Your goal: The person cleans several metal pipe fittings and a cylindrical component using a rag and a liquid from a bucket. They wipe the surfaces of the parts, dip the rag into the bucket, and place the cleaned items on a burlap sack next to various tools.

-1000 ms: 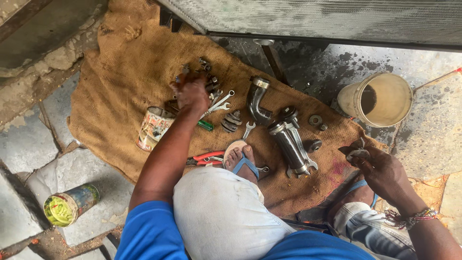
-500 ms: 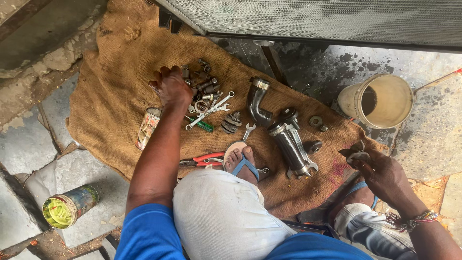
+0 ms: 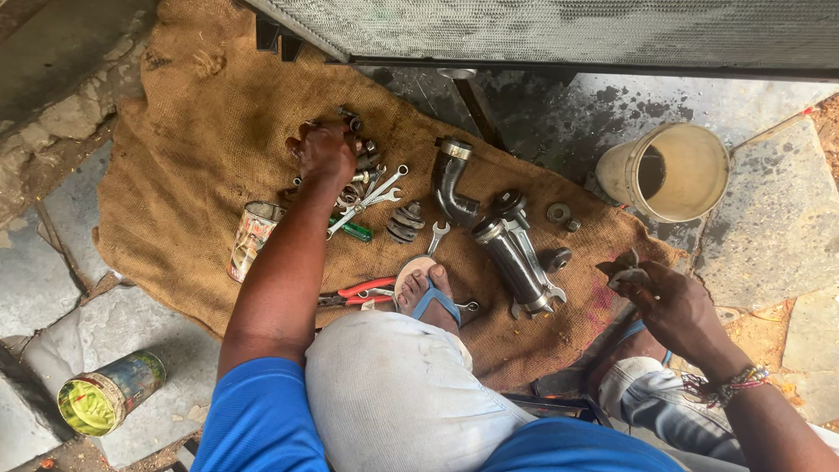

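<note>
My left hand [image 3: 325,153] reaches out over a brown burlap sack [image 3: 192,157] and rests on a pile of small metal parts [image 3: 363,157], fingers curled among them; what it grips is hidden. Spanners [image 3: 371,197] and a green-handled screwdriver [image 3: 351,230] lie just right of that hand. My right hand [image 3: 669,301] hovers at the right edge of the sack, pinching a small grey metal part [image 3: 625,273]. A curved metal pipe [image 3: 450,183] and a steel cylinder assembly [image 3: 516,258] lie between the hands.
A tin can [image 3: 252,240] lies on the sack beside my left forearm. Red-handled pliers [image 3: 358,291] lie near my sandalled foot [image 3: 424,288]. A cream plastic bucket [image 3: 669,173] stands at the right on stone slabs. Another can [image 3: 109,392] lies lower left. A metal mesh panel [image 3: 568,31] spans the top.
My left hand has moved up and left, from the spanners to the pile of small parts. My right hand has barely shifted and keeps hold of its part.
</note>
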